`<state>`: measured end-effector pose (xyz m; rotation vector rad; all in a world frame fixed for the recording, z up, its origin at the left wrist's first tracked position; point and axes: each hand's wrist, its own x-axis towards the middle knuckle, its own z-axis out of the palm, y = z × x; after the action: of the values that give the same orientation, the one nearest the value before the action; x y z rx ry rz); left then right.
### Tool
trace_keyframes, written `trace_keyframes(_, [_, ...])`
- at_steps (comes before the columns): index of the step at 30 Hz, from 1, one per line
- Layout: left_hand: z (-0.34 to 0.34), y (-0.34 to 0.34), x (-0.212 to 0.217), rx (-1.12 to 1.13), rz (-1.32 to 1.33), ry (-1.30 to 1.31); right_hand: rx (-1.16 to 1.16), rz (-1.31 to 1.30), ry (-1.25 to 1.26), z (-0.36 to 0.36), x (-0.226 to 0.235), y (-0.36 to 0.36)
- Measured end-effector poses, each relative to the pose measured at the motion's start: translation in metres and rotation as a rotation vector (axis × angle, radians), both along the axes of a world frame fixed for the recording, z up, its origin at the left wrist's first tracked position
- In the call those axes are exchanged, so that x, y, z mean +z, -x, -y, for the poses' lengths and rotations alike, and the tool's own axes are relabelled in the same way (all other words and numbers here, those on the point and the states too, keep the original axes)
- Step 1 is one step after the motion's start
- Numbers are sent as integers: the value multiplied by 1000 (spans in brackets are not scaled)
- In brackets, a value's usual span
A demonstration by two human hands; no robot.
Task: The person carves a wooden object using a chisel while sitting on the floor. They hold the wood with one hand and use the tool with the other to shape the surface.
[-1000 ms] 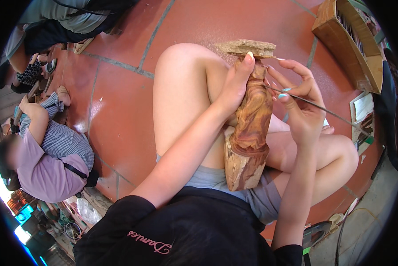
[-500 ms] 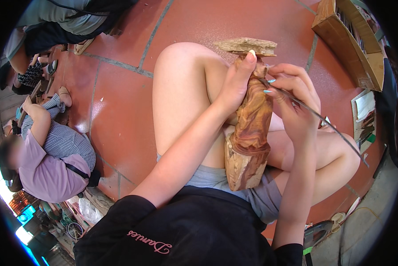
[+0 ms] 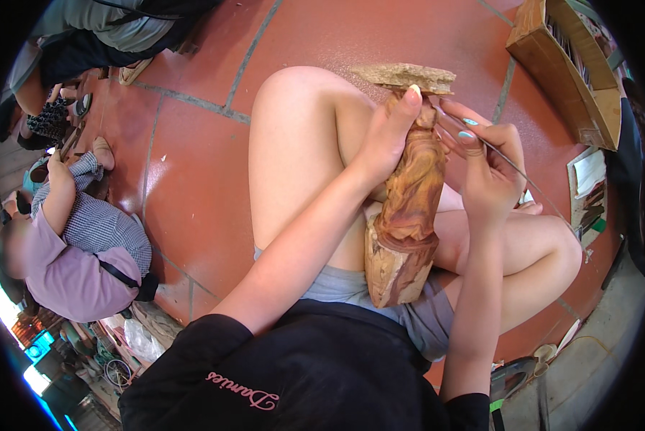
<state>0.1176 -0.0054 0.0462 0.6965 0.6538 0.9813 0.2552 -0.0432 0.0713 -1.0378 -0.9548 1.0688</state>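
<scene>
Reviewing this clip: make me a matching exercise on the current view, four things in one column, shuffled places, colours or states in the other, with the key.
Things
1. wood carving
2. cardboard box
3. left hand
4. right hand

Descriptions
A. holding a thin rod
B. swirling brown grain, rough pale base
C. gripping the carving near its top
D. at the picture's upper right

Pairs: 1-B, 2-D, 3-C, 4-A
</scene>
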Motion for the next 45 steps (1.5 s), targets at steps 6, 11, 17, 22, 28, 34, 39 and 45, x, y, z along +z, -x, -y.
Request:
trace_keyframes(6, [-6,-2,-10,57,-165,-89,132,267,-103,0,9,0])
trace_keyframes(11, [-9,-5,-5,131,-114,-105,110,528,-198,-6,6,-1])
trace_keyframes(17, [-10,-2,3,-7,-93,-64,127,327,-59,-8,17,-7])
trace_keyframes(22, [-6,-9,2,102,-85,-43,173,305,-31,-7,22,-10])
trace_keyframes(28, [-6,-13,-5,147,-144,-58,117,473,-128,-4,11,-7])
trace_keyframes(34, [-4,-1,2,-86,-49,-46,140,418,7,-5,21,-13])
trace_keyframes(39, [-1,-2,1,33,-124,-49,205,347,-53,1,28,-7])
trace_keyframes(45, [4,-2,4,126,-59,-17,149,560,-151,4,31,0])
